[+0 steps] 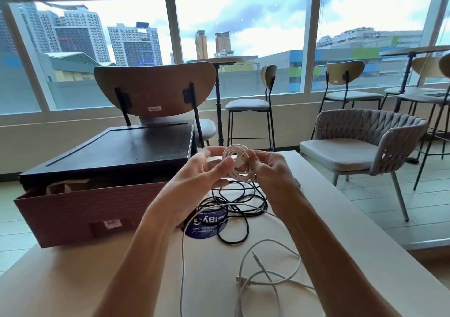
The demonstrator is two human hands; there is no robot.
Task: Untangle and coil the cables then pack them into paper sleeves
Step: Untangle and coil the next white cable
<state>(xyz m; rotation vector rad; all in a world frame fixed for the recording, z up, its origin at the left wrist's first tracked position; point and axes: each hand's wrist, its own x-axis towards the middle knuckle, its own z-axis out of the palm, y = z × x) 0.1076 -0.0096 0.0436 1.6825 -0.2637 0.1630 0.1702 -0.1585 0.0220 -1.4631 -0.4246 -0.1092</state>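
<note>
A small coil of white cable (237, 163) is held up above the table between both hands. My left hand (202, 178) pinches its left side with thumb and fingers. My right hand (270, 173) grips its right side, with a connector end lying across the coil. Below them a tangle of black cable (233, 209) lies on the table (73, 280). A loose white cable (265, 268) with a jack plug sprawls nearer me, and another white strand runs down towards the front edge.
A brown box (85, 212) with paper sleeves (68, 186) inside stands at the left, under a black tray-like lid (117, 148). A round blue sticker (207, 226) lies under the black cable. Chairs and high tables stand beyond, by the windows.
</note>
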